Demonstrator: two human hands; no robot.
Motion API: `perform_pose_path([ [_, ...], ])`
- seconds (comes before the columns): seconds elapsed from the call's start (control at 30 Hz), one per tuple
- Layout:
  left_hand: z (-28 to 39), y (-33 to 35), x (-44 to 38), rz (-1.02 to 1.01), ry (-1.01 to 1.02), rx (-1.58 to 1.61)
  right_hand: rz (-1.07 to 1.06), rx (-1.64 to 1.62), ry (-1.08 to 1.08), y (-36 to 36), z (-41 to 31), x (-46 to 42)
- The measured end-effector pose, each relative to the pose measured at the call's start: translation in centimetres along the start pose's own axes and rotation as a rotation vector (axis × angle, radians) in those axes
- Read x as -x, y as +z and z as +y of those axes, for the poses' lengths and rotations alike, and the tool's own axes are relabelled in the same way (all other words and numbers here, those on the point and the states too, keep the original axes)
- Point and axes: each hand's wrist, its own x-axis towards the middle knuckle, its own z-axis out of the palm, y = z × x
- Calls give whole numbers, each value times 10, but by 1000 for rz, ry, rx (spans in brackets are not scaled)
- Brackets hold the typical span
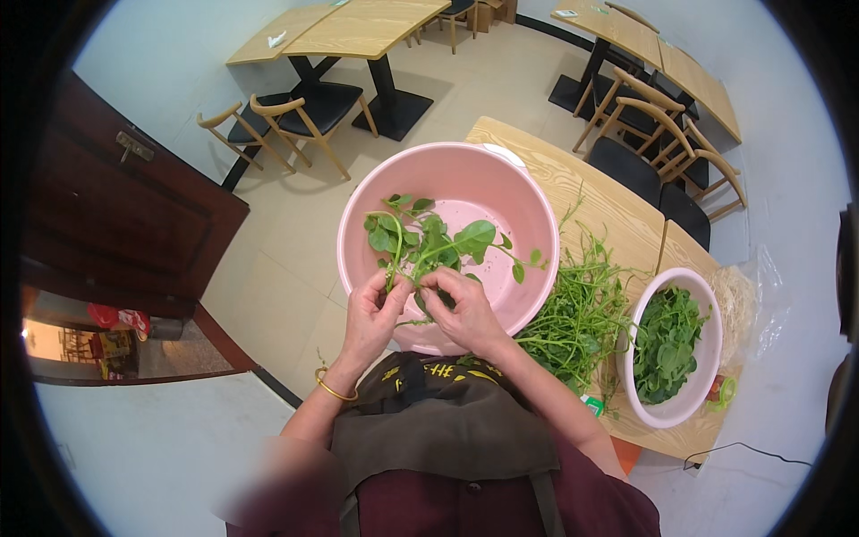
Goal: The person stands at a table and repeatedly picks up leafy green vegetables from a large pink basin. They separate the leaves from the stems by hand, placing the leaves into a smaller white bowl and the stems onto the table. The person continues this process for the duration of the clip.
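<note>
Over the near side of a large pink plastic basin [517, 194], both hands are close together on leafy green stems. My left hand [377, 305] pinches a vine stem [400, 245] between thumb and fingers. With thumb and forefinger, my right hand [460, 309] grips a leafy sprig [436, 252] whose broad leaves spread rightward. Small bits lie on the basin floor. To the right, a heap of leafy vines [580, 309] is piled on the wooden table. Beyond it, a smaller pale pink basin [713, 335] holds picked green leaves [668, 349].
A clear plastic bag [738, 302] with pale dry strands sits by the wall, right of the small basin. The wooden table [604, 194] extends ahead and right. Chairs [637, 161] stand behind it. A dark wooden door [134, 181] is on the left.
</note>
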Motion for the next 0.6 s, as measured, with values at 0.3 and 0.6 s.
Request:
perform_pose_path([
  [0.3,12,-6,0,63,104,-352,-84,-588,613,-34,54,13],
  [0.6,28,-20,-5,-192,65,-431,-182,-112,73,-79,-4,-20],
])
